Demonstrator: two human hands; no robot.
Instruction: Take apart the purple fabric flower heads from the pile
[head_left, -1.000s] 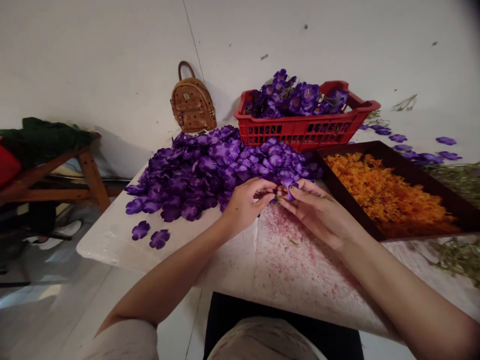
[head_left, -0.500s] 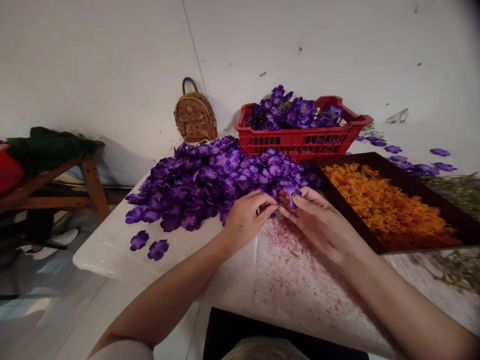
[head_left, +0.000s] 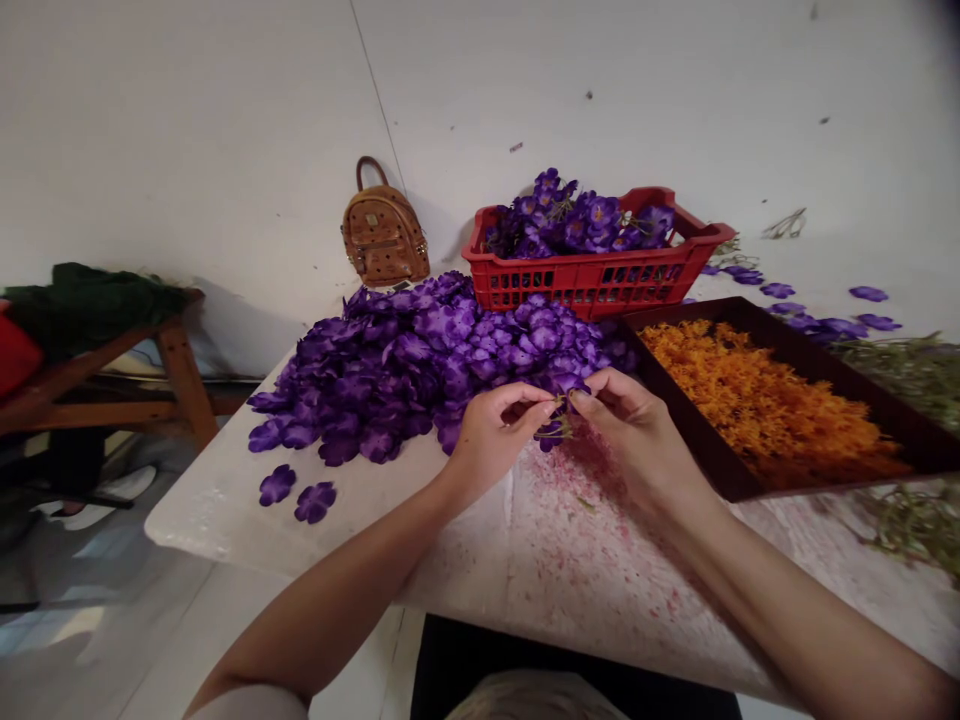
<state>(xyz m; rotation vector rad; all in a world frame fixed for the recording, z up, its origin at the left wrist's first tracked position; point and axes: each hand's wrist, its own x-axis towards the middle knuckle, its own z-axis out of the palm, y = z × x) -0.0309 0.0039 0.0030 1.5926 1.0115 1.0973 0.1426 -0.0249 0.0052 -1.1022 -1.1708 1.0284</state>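
Observation:
Over the front of the table, my left hand (head_left: 499,425) pinches thin green stems (head_left: 556,429) between thumb and forefinger. Close beside it on the right, my right hand (head_left: 626,415) is closed at the fingertips on a small part of a purple flower (head_left: 564,384); the exact grip is partly hidden. A large heap of purple petals (head_left: 405,360) lies just beyond and left of both hands. To the right of my right hand is a dark tray (head_left: 739,487) holding orange flower pieces (head_left: 772,400).
A red crate (head_left: 592,278) of purple flowers stands behind the heap. A brown backpack (head_left: 384,237) leans on the wall. Loose petals (head_left: 315,502) lie at the table's left, green stems (head_left: 919,525) at its right. A wooden bench (head_left: 184,375) and a person's shoe (head_left: 97,505) are far left.
My right hand has turned, its fingertips now closer to my left hand's. The purple flower has shifted lower and stems now show between the hands. The view has moved slightly.

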